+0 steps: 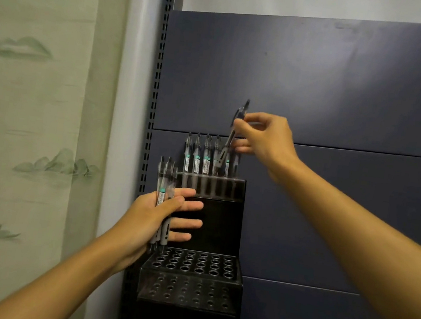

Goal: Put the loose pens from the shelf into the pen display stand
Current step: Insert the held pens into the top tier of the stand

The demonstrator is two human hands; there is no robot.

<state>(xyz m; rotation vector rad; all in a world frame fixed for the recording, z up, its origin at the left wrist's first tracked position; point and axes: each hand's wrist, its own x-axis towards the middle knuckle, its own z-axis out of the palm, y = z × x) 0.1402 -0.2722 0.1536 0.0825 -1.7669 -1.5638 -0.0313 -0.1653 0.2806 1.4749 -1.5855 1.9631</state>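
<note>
The right hand (265, 139) pinches a single pen (230, 138) between thumb and fingertips, tilted, its lower end at the top tier of the black pen display stand (211, 228), beside a row of upright pens (199, 155). The left hand (154, 216) grips a bundle of pens (164, 188) just left of the stand, thumb across them and fingers extended behind.

The pen display stand (218, 229) is black. Its pens (205, 156) are clear with green bands. The back panel (345, 91) is dark blue. The curtain (35, 85) is pale green with hills.
</note>
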